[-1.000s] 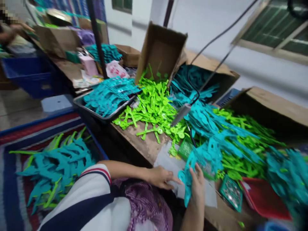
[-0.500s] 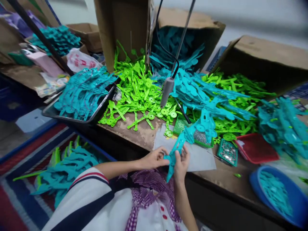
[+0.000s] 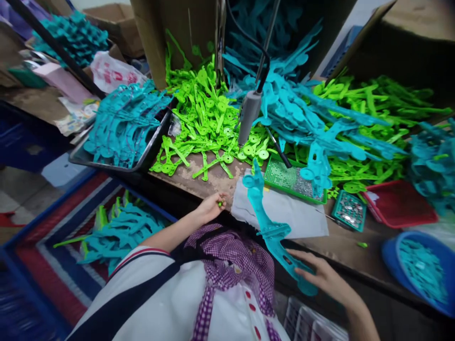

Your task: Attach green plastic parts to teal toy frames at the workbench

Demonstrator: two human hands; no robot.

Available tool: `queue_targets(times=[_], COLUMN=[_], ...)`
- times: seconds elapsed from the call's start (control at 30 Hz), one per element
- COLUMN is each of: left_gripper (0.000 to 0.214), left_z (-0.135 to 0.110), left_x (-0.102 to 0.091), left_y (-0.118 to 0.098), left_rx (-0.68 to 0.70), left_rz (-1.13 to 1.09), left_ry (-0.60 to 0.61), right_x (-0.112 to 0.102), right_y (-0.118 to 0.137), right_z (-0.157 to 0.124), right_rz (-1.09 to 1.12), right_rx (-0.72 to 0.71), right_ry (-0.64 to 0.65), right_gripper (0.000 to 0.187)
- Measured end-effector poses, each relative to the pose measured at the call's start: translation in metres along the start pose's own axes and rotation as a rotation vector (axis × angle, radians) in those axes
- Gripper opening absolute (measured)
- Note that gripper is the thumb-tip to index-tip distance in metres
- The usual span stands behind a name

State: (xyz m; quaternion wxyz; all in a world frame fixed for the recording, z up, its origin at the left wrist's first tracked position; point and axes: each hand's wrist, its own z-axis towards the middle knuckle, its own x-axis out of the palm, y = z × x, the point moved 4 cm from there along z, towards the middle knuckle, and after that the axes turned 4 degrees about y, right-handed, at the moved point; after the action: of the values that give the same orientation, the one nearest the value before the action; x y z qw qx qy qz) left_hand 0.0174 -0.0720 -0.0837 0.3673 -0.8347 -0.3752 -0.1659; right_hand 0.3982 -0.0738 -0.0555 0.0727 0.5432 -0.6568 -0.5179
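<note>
My right hand [image 3: 322,274] grips the lower end of a long teal plastic part [image 3: 261,208] with a round tab, crosswise ledge and slots. The part slants up and left, its upper end over the white sheet [image 3: 302,222] at the bench edge. To the left, my left hand [image 3: 209,208] is closed with curled fingers around a small green piece [image 3: 220,204], whose exact kind is too small to tell. Just beyond the sheet are a green tray [image 3: 284,177] of tiny pieces and a smaller green tray [image 3: 350,210] of shiny metal bits.
Lime-green plastic parts [image 3: 202,118] and teal parts [image 3: 287,104] heap across the bench. A grey electric screwdriver [image 3: 250,113] hangs above them. A red tray [image 3: 401,203] and blue basin [image 3: 398,265] stand right. At left are a black tray [image 3: 142,163] and a blue-edged crate [image 3: 46,227].
My hands have moved apart. The right has swung right and down, turning the teal part; the left has let go of it and moved slightly left and up, a small green piece now showing.
</note>
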Motion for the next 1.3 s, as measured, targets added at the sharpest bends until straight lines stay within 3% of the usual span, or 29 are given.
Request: queue_targets(times=[0.17,0.27,0.37,0.47,0.53,0.6,0.7,0.8,0.9,1.0,1.07,1.2,1.3], left_gripper=[0.028,0.033,0.034,0.032,0.035,0.04,0.045,0.045,0.044,0.042,0.043,0.068,0.083], left_z=[-0.009,-0.019,-0.02,-0.012,-0.006,-0.001,0.001,-0.003,-0.007,-0.008,-0.004,0.012,0.032], left_x=[-0.015,-0.017,-0.013,-0.01,-0.008,-0.005,0.003,0.015,0.022,0.022,0.019,0.007,-0.012], left_y=[0.0,0.003,0.006,0.0,-0.005,-0.007,-0.002,0.009,0.01,-0.008,-0.026,-0.053,-0.049], left_rx=[0.114,0.179,0.231,0.313,0.348,0.345,0.335,0.287,0.282,0.372,0.471,0.755,0.794], left_rz=[-0.026,-0.024,-0.025,-0.019,-0.002,0.021,0.04,0.02,-0.032,0.021,0.211,0.974,1.458], left_ry=[-0.08,-0.017,0.031,0.02,0.018,0.035,0.078,0.135,0.165,0.191,0.245,0.36,0.326], right_x=[-0.068,-0.1,-0.112,-0.109,-0.104,-0.09,-0.043,0.018,0.051,0.048,0.032,-0.006,-0.015], right_y=[0.01,0.015,0.012,0.005,0.008,0.028,0.08,0.133,0.162,0.166,0.167,0.185,0.203], right_z=[0.042,0.075,0.104,0.116,0.111,0.101,0.099,0.128,0.161,0.177,0.182,0.205,0.231], right_rz=[-0.162,-0.296,-0.419,-0.549,-0.678,-0.714,-0.447,-0.144,0.014,0.115,0.236,0.544,0.593], right_rx=[0.013,-0.02,-0.073,-0.11,-0.124,-0.186,-0.358,-0.469,-0.508,-0.491,-0.474,-0.539,-0.606], right_ry=[0.315,0.359,0.342,0.242,0.018,-0.252,-0.474,-0.524,-0.625,-0.658,-0.663,-0.718,-0.631], right_gripper=[0.055,0.046,0.042,0.039,0.037,0.037,0.037,0.04,0.036,0.034,0.033,0.034,0.037])
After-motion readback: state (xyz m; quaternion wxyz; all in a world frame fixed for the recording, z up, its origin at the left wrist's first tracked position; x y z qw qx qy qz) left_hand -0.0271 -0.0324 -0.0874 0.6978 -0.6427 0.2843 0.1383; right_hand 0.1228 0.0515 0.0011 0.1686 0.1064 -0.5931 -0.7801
